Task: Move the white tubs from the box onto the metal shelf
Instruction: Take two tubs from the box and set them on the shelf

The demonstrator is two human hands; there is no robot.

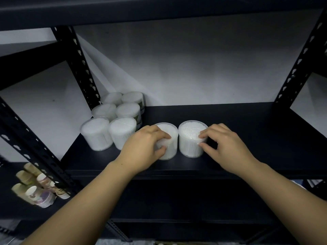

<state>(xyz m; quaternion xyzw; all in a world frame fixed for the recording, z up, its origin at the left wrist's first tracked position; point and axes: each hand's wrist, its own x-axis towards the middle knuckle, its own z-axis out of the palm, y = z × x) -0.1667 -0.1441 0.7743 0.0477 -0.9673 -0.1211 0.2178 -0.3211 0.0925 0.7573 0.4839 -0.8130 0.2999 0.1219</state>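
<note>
Both hands are down on the metal shelf (247,138), each setting a white tub: the left hand (143,149) wraps the left tub (169,138), the right hand (228,149) pinches the right tub (192,138). Placing step, I'd say. Next they let go, perhaps nudging both toward the six stacked tubs (115,119) at back left. Plenty of bare shelf on the right; the front edge is close. The box isn't in view.
</note>
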